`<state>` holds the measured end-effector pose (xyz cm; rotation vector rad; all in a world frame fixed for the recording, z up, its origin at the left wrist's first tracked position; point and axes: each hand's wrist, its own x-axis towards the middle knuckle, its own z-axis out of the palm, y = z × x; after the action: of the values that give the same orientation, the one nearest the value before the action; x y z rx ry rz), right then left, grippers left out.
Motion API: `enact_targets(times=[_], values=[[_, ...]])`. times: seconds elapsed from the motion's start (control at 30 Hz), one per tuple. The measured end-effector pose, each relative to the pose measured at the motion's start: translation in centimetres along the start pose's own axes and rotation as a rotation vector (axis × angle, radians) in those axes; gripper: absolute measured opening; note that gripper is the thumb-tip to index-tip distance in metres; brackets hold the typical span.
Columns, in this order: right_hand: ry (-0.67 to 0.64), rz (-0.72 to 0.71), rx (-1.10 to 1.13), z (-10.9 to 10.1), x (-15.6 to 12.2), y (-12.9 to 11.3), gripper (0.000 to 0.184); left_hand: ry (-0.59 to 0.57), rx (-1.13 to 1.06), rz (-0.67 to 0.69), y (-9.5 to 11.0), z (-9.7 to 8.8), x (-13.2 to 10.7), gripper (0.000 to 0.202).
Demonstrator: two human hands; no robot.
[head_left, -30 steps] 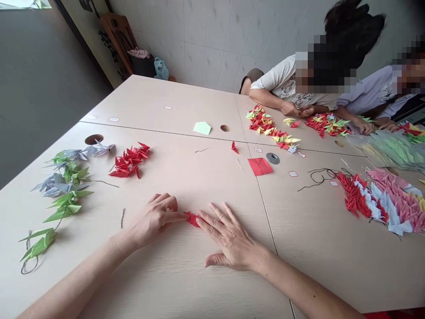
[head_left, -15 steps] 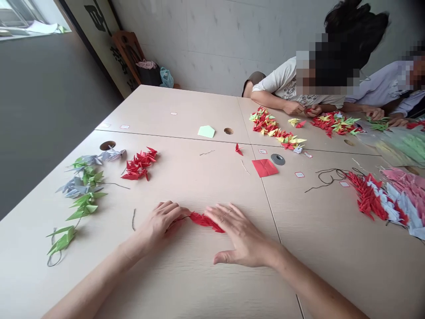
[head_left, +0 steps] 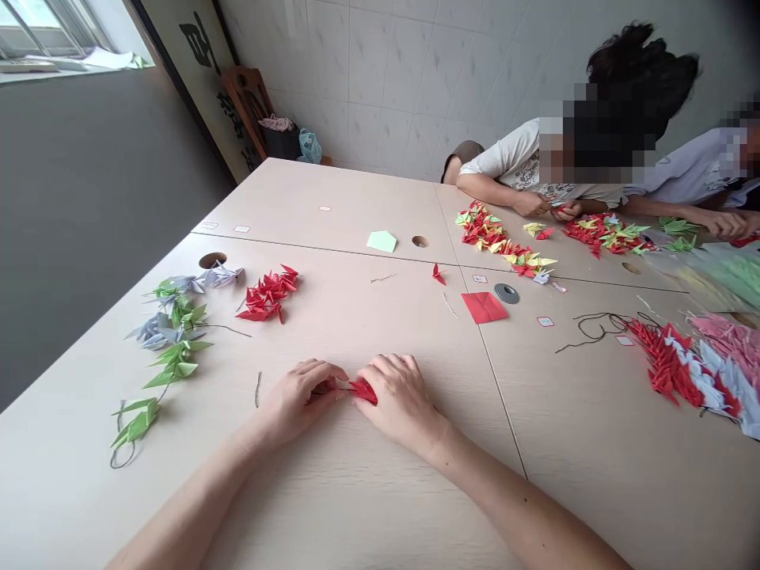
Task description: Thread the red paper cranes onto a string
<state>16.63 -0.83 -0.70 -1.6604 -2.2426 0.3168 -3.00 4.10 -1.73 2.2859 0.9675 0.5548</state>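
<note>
Your right hand (head_left: 404, 400) pinched the red folded paper (head_left: 363, 390), long axis sideways; just left of it, your left hand (head_left: 300, 398) pinched dark thread (head_left: 324, 390) (roughly in line).

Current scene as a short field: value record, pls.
left hand: fingertips beside red folded paper; contact unclear
right hand: closed around red folded paper
left side: green-and-blue crane string, red crane cluster
ahead: light green sheet, red square sheet, grey ring
others, far right: person in white top, person in lavender top
</note>
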Motion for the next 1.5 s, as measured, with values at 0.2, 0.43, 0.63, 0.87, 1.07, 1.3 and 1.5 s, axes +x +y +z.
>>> enact_targets(times=[0.2, 0.43, 0.63, 0.87, 1.07, 1.3, 1.5], values=[[0.017, -0.018, 0.064, -0.2, -0.1, 0.5, 0.009, -0.051, -0.044, -0.023, 0.2, -0.4, 0.2, 0.01], [0.0, -0.004, 0.106, -0.1, -0.7, 0.8, 0.012, -0.071, -0.015, -0.018, 0.2, -0.1, 0.2, 0.009], [-0.02, -0.057, 0.169, -2.1, -2.0, 2.6, 0.049, -0.046, 0.035, 0.011, -0.1, 0.1, 0.3, 0.011], [0.084, 0.006, 0.087, -5.7, -6.5, 7.5, 0.053, 0.147, 0.26, 0.084, 2.1, -0.5, 0.1, 0.025], [-0.017, -0.108, -0.145, -2.3, -9.4, 3.7, 0.09, -0.035, 0.545, 0.435, 6.1, 2.8, 1.0, 0.063], [-0.075, -0.148, -0.175, -0.8, -10.6, 3.3, 0.1, -0.066, 0.612, 0.497, 4.7, 5.1, 0.2, 0.082], [-0.175, -0.267, -0.141, -1.1, -10.3, 4.9, 0.102, -0.121, 0.61, 0.517, 4.3, 4.6, -0.2, 0.088]])
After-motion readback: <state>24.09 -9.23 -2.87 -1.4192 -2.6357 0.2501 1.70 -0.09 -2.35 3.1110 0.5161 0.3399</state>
